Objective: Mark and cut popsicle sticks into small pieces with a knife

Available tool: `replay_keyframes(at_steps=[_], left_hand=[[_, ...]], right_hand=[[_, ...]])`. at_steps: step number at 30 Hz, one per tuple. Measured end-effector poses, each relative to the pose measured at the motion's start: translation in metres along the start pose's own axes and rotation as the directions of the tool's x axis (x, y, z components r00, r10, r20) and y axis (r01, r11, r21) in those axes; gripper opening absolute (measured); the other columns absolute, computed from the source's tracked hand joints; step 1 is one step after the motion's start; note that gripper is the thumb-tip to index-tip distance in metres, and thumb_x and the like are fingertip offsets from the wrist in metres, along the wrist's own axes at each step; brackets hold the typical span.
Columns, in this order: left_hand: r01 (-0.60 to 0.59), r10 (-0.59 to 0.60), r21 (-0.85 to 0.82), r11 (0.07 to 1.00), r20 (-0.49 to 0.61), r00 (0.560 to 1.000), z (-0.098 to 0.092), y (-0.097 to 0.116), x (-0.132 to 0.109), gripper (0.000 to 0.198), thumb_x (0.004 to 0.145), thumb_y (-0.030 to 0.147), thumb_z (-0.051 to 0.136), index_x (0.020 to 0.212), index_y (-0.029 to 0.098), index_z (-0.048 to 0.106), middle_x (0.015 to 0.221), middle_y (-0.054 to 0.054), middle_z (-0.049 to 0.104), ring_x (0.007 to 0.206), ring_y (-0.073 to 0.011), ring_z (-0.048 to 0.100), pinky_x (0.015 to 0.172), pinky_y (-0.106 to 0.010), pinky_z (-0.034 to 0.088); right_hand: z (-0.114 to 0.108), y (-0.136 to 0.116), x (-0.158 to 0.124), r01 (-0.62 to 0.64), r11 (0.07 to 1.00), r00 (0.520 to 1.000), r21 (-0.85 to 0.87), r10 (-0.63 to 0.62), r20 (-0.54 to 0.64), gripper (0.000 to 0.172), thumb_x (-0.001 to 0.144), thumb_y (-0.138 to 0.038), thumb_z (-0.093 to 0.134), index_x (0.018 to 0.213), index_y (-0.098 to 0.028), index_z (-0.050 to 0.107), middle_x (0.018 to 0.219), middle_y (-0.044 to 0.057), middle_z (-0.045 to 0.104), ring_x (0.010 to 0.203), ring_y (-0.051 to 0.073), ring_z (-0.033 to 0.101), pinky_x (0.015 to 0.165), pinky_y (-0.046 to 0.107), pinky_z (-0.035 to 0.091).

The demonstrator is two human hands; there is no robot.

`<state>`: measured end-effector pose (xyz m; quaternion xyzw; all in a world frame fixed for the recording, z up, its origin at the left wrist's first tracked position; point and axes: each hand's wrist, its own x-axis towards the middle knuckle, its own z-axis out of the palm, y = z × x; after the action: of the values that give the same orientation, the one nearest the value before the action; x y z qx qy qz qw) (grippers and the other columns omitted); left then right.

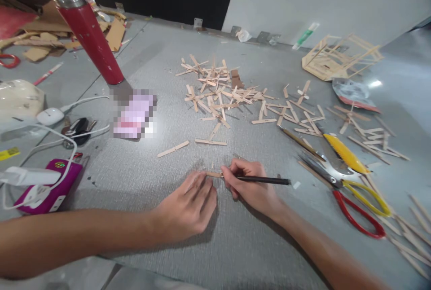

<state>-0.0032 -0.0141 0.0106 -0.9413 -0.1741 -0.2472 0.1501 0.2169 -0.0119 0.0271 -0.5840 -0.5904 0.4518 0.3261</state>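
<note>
My left hand (190,204) lies flat on the grey table (161,56), fingers stretched out and pressing down on a short wooden stick (214,174). My right hand (251,184) is closed around a thin black pencil (266,180), its tip on that same stick between the two hands. Only a small part of the stick shows between my fingers.
A heap of wooden sticks (218,90) lies ahead, with more sticks scattered to the right. Red and yellow scissors (350,191) and a yellow-handled tool (345,151) lie at right. A stick frame model (340,56) stands far right. A red cylinder (89,34), cables and a magenta box (47,186) sit left.
</note>
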Motion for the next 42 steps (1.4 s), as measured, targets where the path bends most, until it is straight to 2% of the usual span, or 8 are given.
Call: replay_keyframes(at_steps=[8,19,23,26,29,34,38,42], left_hand=[[-0.009,0.009,0.008,1.0,0.003,1.0,-0.001,-0.001,0.0,0.024,0.091,0.014,0.057,0.108,0.003,0.069,0.107,-0.018,0.076,0.107,-0.0297,0.072,0.113,-0.05,0.047],[0.005,-0.006,-0.026,1.0,-0.015,1.0,0.002,0.0,-0.001,0.023,0.089,0.01,0.057,0.108,0.002,0.068,0.107,-0.019,0.076,0.106,-0.0296,0.072,0.109,-0.051,0.051],[-0.002,0.002,-0.025,1.0,0.001,1.0,0.003,0.0,-0.004,0.024,0.09,0.012,0.059,0.11,0.002,0.068,0.108,-0.02,0.075,0.11,-0.0308,0.071,0.113,-0.053,0.046],[-0.009,0.01,-0.02,1.0,0.009,1.0,0.003,0.0,-0.004,0.026,0.089,0.012,0.059,0.111,0.001,0.067,0.11,-0.022,0.075,0.111,-0.0318,0.07,0.115,-0.055,0.043],[-0.003,0.003,-0.013,1.0,-0.009,1.0,0.003,0.0,-0.003,0.026,0.089,0.012,0.059,0.11,0.001,0.068,0.111,-0.021,0.075,0.111,-0.0326,0.07,0.111,-0.054,0.047],[-0.001,0.002,0.024,1.0,-0.013,1.0,0.001,-0.001,-0.002,0.025,0.09,0.013,0.057,0.109,0.004,0.069,0.11,-0.018,0.076,0.113,-0.0317,0.068,0.107,-0.054,0.05],[-0.006,0.008,0.026,1.0,-0.055,0.998,0.0,0.0,-0.003,0.023,0.092,0.014,0.055,0.108,0.006,0.07,0.106,-0.017,0.076,0.107,-0.0286,0.07,0.108,-0.055,0.049],[-0.02,0.018,-0.023,1.0,-0.083,0.996,-0.001,-0.001,-0.001,0.026,0.091,0.013,0.057,0.112,0.004,0.069,0.108,-0.016,0.076,0.106,-0.0286,0.07,0.106,-0.05,0.051]], right_hand=[[0.001,0.001,0.001,-0.009,1.0,1.0,0.015,0.009,-0.01,0.044,0.096,-0.044,0.061,0.06,-0.022,0.049,0.041,-0.005,0.051,0.034,0.008,0.047,0.039,0.023,0.035],[0.001,0.005,0.002,0.028,0.999,1.0,-0.027,-0.028,-0.009,0.044,0.096,-0.04,0.06,0.059,-0.022,0.047,0.042,-0.005,0.051,0.036,0.008,0.048,0.042,0.023,0.037],[0.001,0.004,0.002,0.04,0.999,0.999,-0.012,-0.04,0.004,0.045,0.096,-0.041,0.061,0.058,-0.023,0.046,0.043,-0.005,0.051,0.037,0.009,0.048,0.042,0.023,0.038],[0.0,0.001,0.002,-0.013,0.997,1.0,0.079,0.013,-0.001,0.045,0.092,-0.045,0.066,0.058,-0.022,0.047,0.043,-0.004,0.053,0.034,0.009,0.048,0.038,0.022,0.037],[-0.005,-0.003,0.005,-0.09,0.968,0.995,0.235,0.099,-0.026,0.047,0.086,-0.05,0.072,0.058,-0.022,0.047,0.045,-0.002,0.058,0.03,0.008,0.045,0.034,0.022,0.035],[-0.021,-0.009,0.007,-0.118,0.925,0.973,0.361,0.18,-0.144,0.053,0.079,-0.059,0.075,0.057,-0.023,0.044,0.045,-0.002,0.057,0.027,0.006,0.038,0.028,0.02,0.024],[-0.026,-0.014,0.002,-0.091,0.953,0.959,0.288,0.161,-0.231,0.056,0.078,-0.066,0.074,0.058,-0.024,0.042,0.047,-0.002,0.058,0.029,0.007,0.041,0.028,0.021,0.027],[-0.017,-0.011,-0.003,-0.056,0.982,0.978,0.181,0.09,-0.186,0.055,0.083,-0.065,0.071,0.057,-0.024,0.044,0.049,0.0,0.06,0.032,0.008,0.045,0.033,0.022,0.035]])
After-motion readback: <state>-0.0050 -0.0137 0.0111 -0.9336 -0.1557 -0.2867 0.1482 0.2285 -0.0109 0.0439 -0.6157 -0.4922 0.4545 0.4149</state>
